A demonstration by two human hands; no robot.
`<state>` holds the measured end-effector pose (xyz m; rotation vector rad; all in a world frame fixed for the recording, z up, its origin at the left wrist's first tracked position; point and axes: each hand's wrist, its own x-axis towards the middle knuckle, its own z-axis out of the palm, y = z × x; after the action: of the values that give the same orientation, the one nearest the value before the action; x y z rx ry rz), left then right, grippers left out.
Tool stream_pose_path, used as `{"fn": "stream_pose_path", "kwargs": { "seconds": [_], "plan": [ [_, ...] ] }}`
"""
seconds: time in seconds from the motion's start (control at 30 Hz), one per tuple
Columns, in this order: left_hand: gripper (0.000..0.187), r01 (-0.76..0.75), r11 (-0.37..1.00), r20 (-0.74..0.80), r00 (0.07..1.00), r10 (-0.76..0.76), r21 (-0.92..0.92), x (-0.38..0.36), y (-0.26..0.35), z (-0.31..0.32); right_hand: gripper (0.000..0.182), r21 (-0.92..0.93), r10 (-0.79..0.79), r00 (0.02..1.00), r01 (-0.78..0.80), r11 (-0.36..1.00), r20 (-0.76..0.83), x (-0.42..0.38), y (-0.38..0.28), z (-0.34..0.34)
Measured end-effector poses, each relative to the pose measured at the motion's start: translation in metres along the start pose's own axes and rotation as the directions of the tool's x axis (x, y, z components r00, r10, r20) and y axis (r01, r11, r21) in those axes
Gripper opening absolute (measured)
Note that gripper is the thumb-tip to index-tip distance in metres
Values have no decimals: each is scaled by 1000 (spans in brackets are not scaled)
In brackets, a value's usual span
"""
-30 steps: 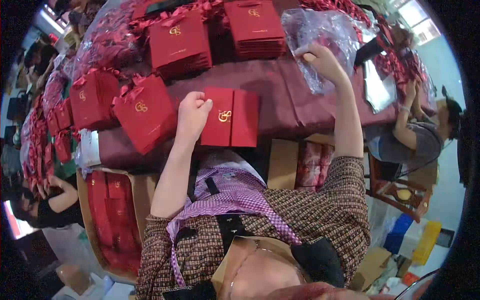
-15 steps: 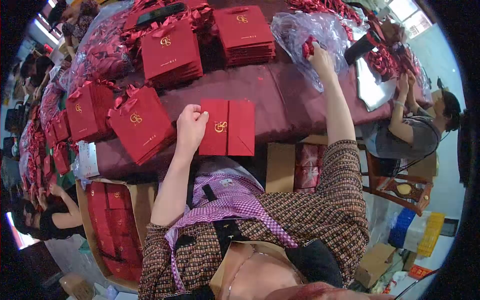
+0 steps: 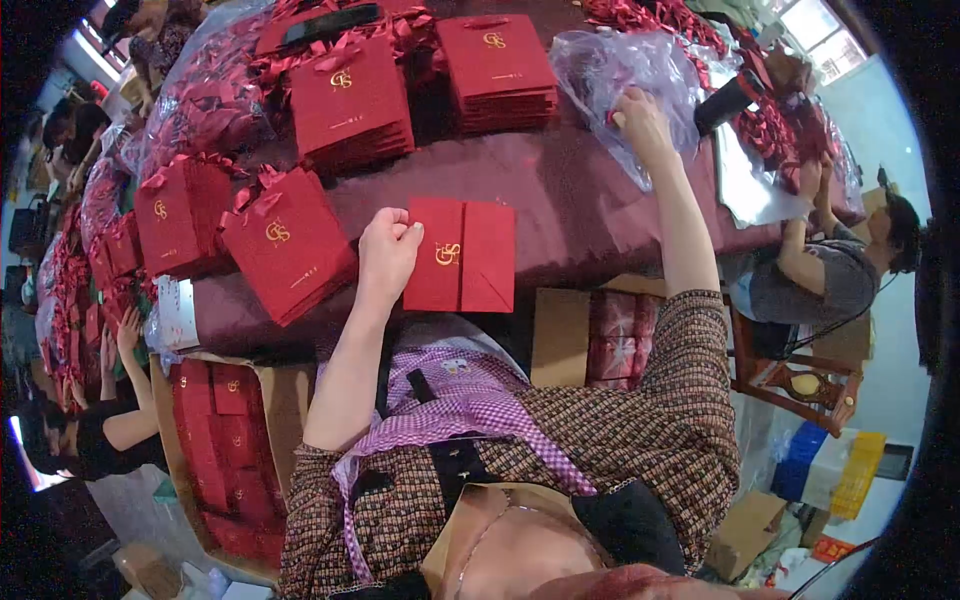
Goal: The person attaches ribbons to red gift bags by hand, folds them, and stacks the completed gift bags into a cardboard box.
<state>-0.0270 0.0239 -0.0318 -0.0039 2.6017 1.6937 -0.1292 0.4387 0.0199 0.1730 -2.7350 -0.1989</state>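
Observation:
A flat red paper bag (image 3: 488, 255) with a gold logo lies at the table's front edge. My left hand (image 3: 388, 250) is closed at its left edge, thumb and fingers pinching that side. Out to the right, my right hand (image 3: 640, 122) reaches onto a crumpled clear plastic bag (image 3: 585, 75); its fingers are curled, and what they hold, if anything, is hidden. Stacks of red gift bags (image 3: 350, 100) with ribbon handles stand behind and to the left. Another stack (image 3: 497, 65) sits at the back middle.
A dark cylinder (image 3: 728, 102) and a shiny white packet (image 3: 745, 180) lie right of the plastic bag. A person (image 3: 830, 265) works at the right; others are at the left. Open cartons (image 3: 290, 400) with red goods stand below the table edge.
The dark red piece seen at my right fingers is no longer visible there. That hand has shifted slightly. My left hand stays at the flat bag, and the view has shifted a little.

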Motion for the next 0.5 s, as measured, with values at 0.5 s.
{"fn": "stream_pose_path", "kwargs": {
  "seconds": [0.5],
  "plan": [
    [25,-14,1000,-73,997,14,7,9,-23,7,20,884,343,884,145,445,-318,-6,-89,-87]
  ]
}}
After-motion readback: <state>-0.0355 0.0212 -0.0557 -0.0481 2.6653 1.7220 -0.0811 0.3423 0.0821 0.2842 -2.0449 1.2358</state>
